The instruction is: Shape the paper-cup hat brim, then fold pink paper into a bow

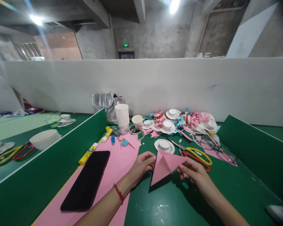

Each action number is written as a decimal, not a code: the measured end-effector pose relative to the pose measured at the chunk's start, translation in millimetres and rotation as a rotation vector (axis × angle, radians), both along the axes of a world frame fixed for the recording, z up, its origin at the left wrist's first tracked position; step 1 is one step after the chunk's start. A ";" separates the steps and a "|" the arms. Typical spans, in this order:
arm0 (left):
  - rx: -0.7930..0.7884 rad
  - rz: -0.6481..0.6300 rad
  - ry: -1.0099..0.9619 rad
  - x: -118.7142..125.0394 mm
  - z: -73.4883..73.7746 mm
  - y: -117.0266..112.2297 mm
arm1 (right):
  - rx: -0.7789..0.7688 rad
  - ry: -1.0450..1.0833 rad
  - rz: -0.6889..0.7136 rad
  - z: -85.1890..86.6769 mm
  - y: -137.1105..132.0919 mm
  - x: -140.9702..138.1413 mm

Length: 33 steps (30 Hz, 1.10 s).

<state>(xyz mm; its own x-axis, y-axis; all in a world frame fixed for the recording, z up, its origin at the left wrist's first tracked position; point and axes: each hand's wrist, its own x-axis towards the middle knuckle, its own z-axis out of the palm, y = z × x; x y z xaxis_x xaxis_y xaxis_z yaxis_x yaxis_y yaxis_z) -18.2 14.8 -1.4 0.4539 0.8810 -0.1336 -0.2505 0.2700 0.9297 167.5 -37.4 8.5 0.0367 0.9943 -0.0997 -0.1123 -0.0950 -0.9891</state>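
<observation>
**A:** Position of the folded pink paper (pixel 163 171)?

**B:** Front and centre, between the two hands, over the green table (pixel 153 208). Creased—a raised fold stands near its middle. One corner points down toward the wearer, another out to the right.

**A:** State of the left hand (pixel 141 166)?

**B:** Sits at the paper's left edge, thumb and fingers drawn together, gap narrow. I cannot tell whether the edge is pinched between them. A red bracelet (pixel 118 193) circles that wrist.

**A:** And the right hand (pixel 193 171)?

**B:** Fingers holding the paper at its right-hand corner, thumb along the lower edge.

**A:** Objects near the right side?

**B:** Scissors (pixel 190 149) lie just beyond the right hand, one handle loop yellow, one red, blades apart. Eyeglasses (pixel 215 149) rest farther right. Just past the paper's upper edge: a white disc (pixel 164 145) with a fringed rim and a raised round centre.

**A:** Left side?

**B:** A large pink sheet (pixel 120 166) runs beside the left hand and bears a black phone (pixel 86 182). Two glue sticks (pixel 88 153), yellow and white, lie past the phone, near the low green divider (pixel 68 147).

**A:** Farther back?

**B:** A stack of white cups (pixel 122 116), with a silver bag (pixel 103 101) behind. To the right of these, a heap of decorated pieces (pixel 196 118)—white, pink, blue and red, overlapping.
</observation>
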 end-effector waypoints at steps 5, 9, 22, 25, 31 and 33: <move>0.148 -0.171 0.074 3.5 11.4 -12.9 | 0.018 0.003 0.080 -8.0 0.5 -5.3; 0.199 -0.204 0.164 8.4 13.5 -19.9 | 0.030 0.018 0.109 -7.6 -1.5 -11.8; 0.504 0.239 0.542 22.7 -0.1 -34.5 | -0.057 -0.060 0.073 -7.0 -8.6 -25.5; 0.323 0.348 0.469 19.7 -1.6 -29.0 | -0.034 -0.079 0.056 -8.4 -8.2 -21.4; -0.047 0.131 0.085 8.5 -0.7 -17.3 | -0.130 0.096 -0.094 -10.6 -4.8 -11.9; -0.107 0.055 0.000 6.5 0.2 -15.4 | -0.141 0.125 -0.129 -10.4 -3.8 -8.7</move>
<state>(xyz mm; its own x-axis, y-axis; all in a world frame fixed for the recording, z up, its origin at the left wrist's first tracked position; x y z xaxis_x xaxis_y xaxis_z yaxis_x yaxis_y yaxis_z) -11.7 -0.6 -1.3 0.4049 0.8853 -0.2287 -0.2674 0.3538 0.8963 158.8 -41.2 -2.0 0.1412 0.9581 -0.2494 -0.2536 -0.2085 -0.9446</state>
